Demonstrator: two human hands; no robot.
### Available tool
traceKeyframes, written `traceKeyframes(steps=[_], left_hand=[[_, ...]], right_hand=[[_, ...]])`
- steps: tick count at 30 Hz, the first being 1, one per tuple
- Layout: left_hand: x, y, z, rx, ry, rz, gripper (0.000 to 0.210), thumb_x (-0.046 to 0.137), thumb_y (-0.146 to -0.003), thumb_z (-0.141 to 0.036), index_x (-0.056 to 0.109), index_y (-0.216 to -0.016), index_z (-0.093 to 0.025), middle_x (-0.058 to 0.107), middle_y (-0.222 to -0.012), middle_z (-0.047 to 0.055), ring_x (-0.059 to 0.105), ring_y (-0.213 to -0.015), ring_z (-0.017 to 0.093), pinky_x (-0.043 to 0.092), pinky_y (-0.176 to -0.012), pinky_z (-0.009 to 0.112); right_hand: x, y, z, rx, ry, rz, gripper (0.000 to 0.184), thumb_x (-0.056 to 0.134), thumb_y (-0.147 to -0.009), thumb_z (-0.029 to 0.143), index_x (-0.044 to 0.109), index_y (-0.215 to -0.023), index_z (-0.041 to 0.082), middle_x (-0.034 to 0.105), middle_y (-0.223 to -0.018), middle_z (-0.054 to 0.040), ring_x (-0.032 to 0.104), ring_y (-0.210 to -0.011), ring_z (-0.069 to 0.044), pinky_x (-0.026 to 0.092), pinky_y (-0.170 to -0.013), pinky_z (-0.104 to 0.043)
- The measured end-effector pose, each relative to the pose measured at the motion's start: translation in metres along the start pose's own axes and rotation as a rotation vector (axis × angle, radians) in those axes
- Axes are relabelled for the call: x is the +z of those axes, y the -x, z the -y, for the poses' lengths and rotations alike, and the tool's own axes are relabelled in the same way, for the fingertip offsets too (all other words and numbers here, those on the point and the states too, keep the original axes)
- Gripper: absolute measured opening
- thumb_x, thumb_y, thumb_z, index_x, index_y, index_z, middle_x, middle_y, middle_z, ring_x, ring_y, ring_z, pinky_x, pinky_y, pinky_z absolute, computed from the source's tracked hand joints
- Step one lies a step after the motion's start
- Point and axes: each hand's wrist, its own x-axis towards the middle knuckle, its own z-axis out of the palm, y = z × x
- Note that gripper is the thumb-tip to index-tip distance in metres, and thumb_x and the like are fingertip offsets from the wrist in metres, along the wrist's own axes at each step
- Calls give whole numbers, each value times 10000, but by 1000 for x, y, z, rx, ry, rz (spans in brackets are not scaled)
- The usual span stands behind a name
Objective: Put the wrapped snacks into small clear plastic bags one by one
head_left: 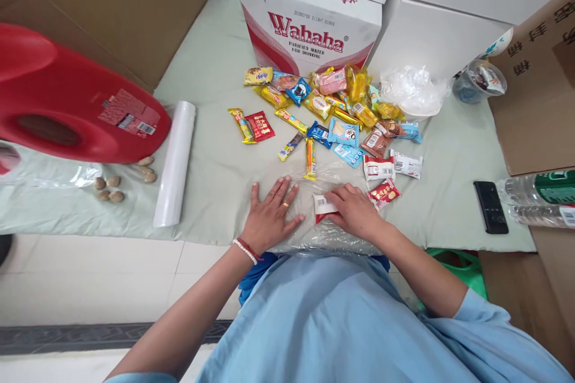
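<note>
My left hand [272, 215] lies flat with its fingers spread on a sheet of clear plastic wrap [291, 242] at the table's front edge. Just right of it, my right hand [354, 209] has its thumb and fingers on a small red-and-white snack packet [321, 206], whose right part is hidden under them. Beyond my hands lies a loose heap of wrapped snacks [318, 105] in yellow, blue, pink and brown. A red snack packet [384, 193] and another red-and-white packet [378, 167] rest beyond my right hand. A thin orange-yellow stick packet [310, 158] points toward me.
A white roll [175, 164] and a big red jug [76, 102] stand or lie on the left, near several walnuts [109, 188]. A Wahaba-style water carton [309, 21] backs the heap. To the right are a bowl with crumpled clear plastic [413, 93], a phone [490, 207] and plastic bottles [539, 188].
</note>
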Motion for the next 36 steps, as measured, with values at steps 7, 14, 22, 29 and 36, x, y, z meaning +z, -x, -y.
traceKeyframes(steps=[7,14,22,29,36], left_hand=[[2,1,0,0,3,1,719,485,-1025,-573,326,-1652,-257,257,-1727,165,322,-1585,358,-61,-1263,727],[-8,-8,8,-13,12,43,671,439,-1038,-549,367,-1636,-253,286,-1726,142,341,-1575,363,20,-1275,725],[-18,14,-12,21,16,-50,534,418,-1075,-373,443,-1597,-264,488,-1630,92,363,-1572,291,69,-1323,603],[0,30,-7,-113,29,6,595,380,-1078,-471,372,-1634,-260,331,-1710,124,334,-1583,328,90,-1291,670],[-2,16,-3,-134,28,-11,541,336,-1089,-409,443,-1596,-253,405,-1676,121,358,-1573,316,107,-1289,678]], right_hand=[[9,-2,4,97,-77,-121,470,663,-993,399,622,-1415,196,651,-1323,-165,544,-1180,-343,496,-997,-497],[-23,-29,-44,222,-110,-218,397,511,-1066,404,655,-1355,174,655,-1321,-162,576,-1243,-316,470,-1066,-442],[-42,-72,-93,413,161,-76,575,729,-913,473,615,-1391,175,623,-1329,-190,571,-1239,-379,499,-992,-466],[-46,-63,-97,460,128,-83,491,663,-947,375,612,-1403,199,647,-1356,-183,652,-1167,-354,523,-921,-415],[-41,-64,-125,603,-130,-121,526,818,-760,347,675,-1225,147,728,-1063,-106,662,-921,-256,507,-821,-347]])
